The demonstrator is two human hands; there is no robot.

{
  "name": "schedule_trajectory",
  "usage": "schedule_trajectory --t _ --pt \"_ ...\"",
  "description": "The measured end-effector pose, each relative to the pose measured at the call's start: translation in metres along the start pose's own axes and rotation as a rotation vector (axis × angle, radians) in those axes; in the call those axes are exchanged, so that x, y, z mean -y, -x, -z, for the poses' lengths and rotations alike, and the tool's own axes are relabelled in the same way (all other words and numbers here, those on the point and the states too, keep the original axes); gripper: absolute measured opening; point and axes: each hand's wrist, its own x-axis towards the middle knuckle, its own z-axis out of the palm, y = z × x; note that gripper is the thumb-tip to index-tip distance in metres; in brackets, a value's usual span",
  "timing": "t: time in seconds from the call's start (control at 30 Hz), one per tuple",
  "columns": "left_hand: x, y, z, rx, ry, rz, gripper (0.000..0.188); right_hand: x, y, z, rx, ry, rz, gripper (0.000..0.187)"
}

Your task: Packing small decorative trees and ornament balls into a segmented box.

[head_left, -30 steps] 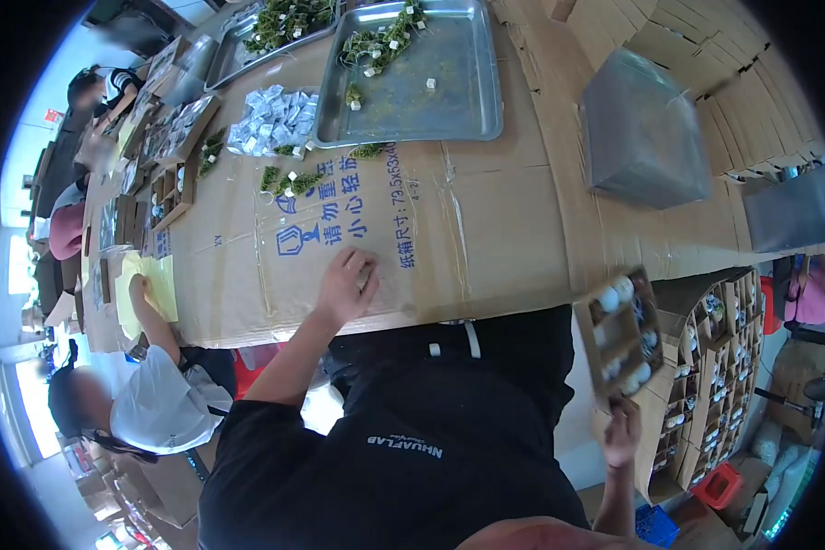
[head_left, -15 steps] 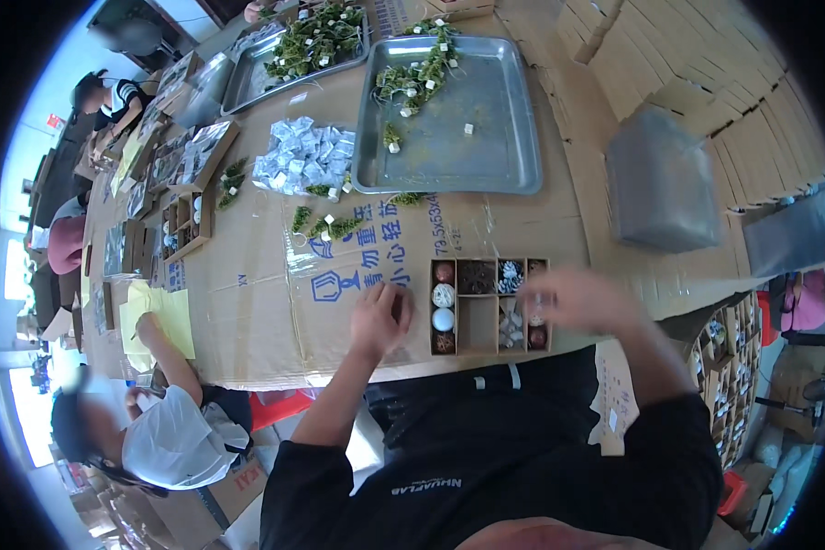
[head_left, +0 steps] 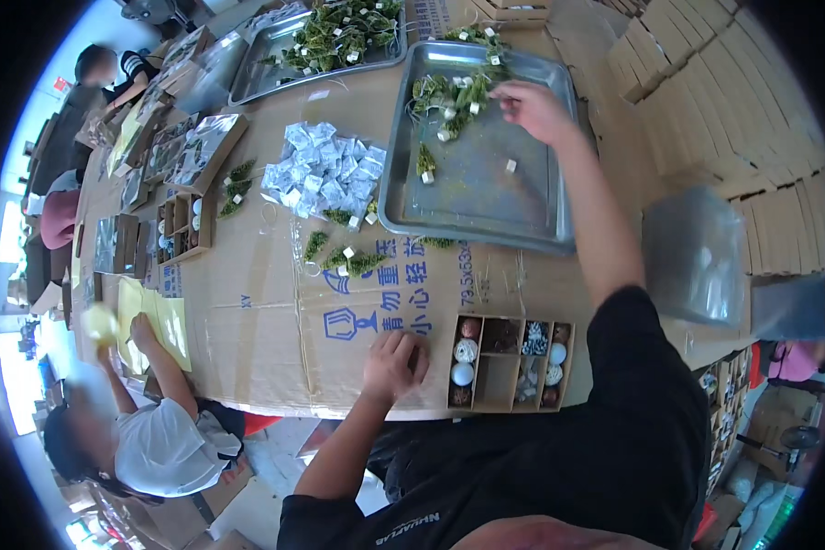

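My right hand [head_left: 529, 108] reaches over the metal tray [head_left: 486, 213], its fingertips slightly apart beside the green sprigs with small white cubes [head_left: 456, 98]. Nothing shows between those fingers. On the cardboard tabletop, my left hand [head_left: 394, 365] rests with fingers loosely curled and no object visible in it. Just right of it stands a divided cardboard box [head_left: 497, 409]. Brown and white balls [head_left: 463, 374] fill its left column, and more balls [head_left: 556, 353] line its right one. Between them lie dark brown pieces [head_left: 500, 335], a frosted pinecone [head_left: 534, 338] and greyish pieces [head_left: 527, 380]; one middle compartment shows its bare bottom.
Silvery packets [head_left: 325, 170] are heaped left of the tray, with loose sprigs [head_left: 353, 262] nearby. A second tray [head_left: 247, 89] of greenery stands behind. Clear plastic sheets [head_left: 694, 257] and stacked cardboard [head_left: 733, 101] are at right. A co-worker [head_left: 170, 440] sits at left by yellow paper [head_left: 163, 321].
My right hand has left the divided box and moved up and away to the sprigs in the tray. White balls now show in the box's right column. My left hand stays near the box.
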Motion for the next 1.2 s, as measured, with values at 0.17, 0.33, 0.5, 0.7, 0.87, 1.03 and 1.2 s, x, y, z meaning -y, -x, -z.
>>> schedule_trajectory --t 0.17,0.33,0.5,0.7,0.87,1.03,1.2 --pt "-0.009 -0.013 0.004 0.014 0.055 -0.061 0.013 0.11 0.087 0.015 -0.477 0.586 0.285 0.022" --pt "-0.008 -0.018 -0.001 0.021 0.083 -0.086 0.013 0.149 0.146 0.012 -0.074 0.134 0.134 0.027" --pt "-0.004 -0.013 -0.004 0.026 0.067 -0.061 0.012 0.121 0.157 -0.007 -0.296 -0.091 0.141 0.026" --pt "-0.008 -0.009 -0.005 0.011 0.049 -0.053 0.011 0.111 0.178 -0.01 0.066 -0.216 0.116 0.022" --pt "-0.012 -0.014 -0.002 -0.037 0.109 0.027 0.01 0.113 0.196 -0.025 0.06 -0.305 0.054 0.024" --pt "-0.09 -0.071 0.02 -0.184 0.462 -0.039 0.049 0.115 0.265 -0.045 0.212 -0.45 -0.08 0.022" --pt "-0.152 -0.111 0.023 0.033 0.694 0.065 0.049 0.1 0.324 -0.075 0.342 -0.67 -0.126 0.021"
